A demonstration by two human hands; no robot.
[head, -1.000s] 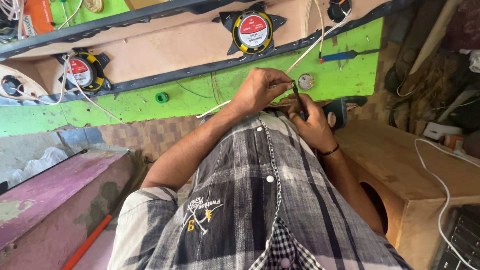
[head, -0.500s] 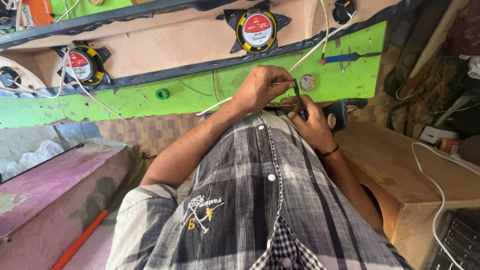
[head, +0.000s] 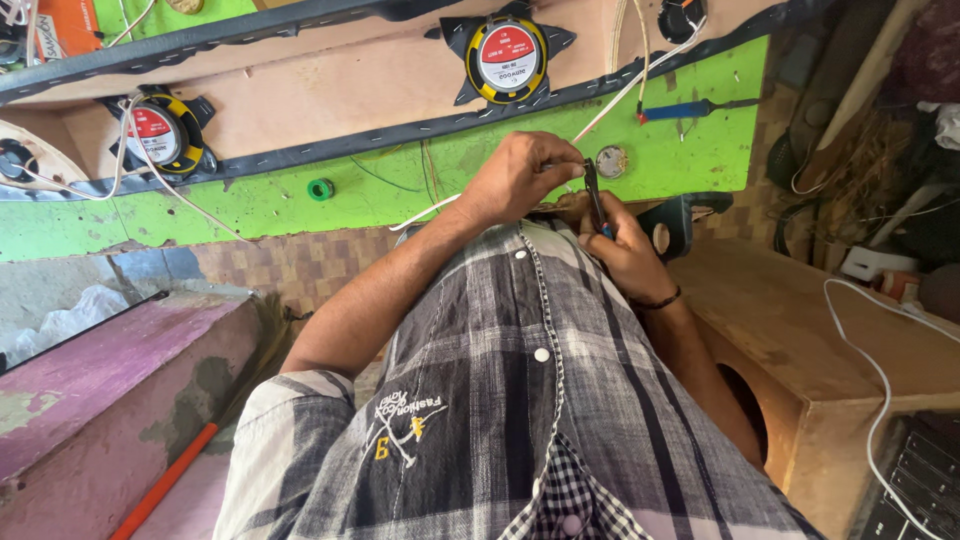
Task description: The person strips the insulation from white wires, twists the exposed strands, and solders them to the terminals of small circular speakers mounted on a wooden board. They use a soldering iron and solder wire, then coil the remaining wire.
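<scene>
Here the left hand [head: 520, 180] pinches the end of a white wire [head: 425, 212] above the near edge of the green tabletop [head: 300, 200], and the right hand [head: 625, 255] is closed around dark pliers [head: 594, 195]. If the jaws bite too deep, I think the wire strands may be cut, or the wire slips from the fingers.

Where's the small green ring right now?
In the head view, the green ring lies on the green board, left of the left hand and right of the yellow speaker.
</scene>
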